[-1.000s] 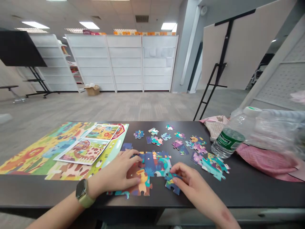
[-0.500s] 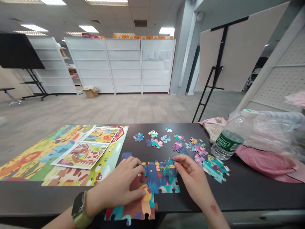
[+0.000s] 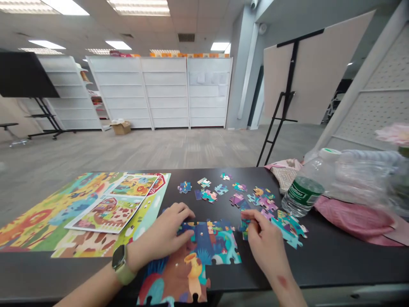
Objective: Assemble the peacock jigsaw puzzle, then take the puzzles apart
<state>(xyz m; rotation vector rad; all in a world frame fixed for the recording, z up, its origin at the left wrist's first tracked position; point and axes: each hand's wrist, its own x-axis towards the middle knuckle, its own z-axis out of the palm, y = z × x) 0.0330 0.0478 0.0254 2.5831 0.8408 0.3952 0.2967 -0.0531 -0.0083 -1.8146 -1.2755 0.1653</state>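
A partly joined jigsaw puzzle (image 3: 179,273) in blue, brown and teal lies at the table's front edge. My left hand (image 3: 168,228), with a watch on its wrist, rests over the puzzle's upper left part, thumb and fingers apart. Just right of the joined part, my right hand (image 3: 263,238) pinches a blue-teal puzzle piece (image 3: 245,228); the fingers hide some of it. That piece is apart from the joined puzzle by a narrow gap. Several loose puzzle pieces (image 3: 221,189) lie scattered beyond, and a joined teal cluster (image 3: 290,228) sits right of my right hand.
Colourful animal picture sheets (image 3: 38,217) cover the table's left side, with a smaller printed card (image 3: 108,211) on top. A water bottle (image 3: 305,187) stands at right beside a pink cloth bag (image 3: 348,221) and clear plastic packaging (image 3: 367,175). The dark table (image 3: 79,273) ends close in front.
My right hand has moved right, away from the joined puzzle's upper right corner, with the piece in its fingers. My left hand has shifted slightly up and left, uncovering more of the puzzle.
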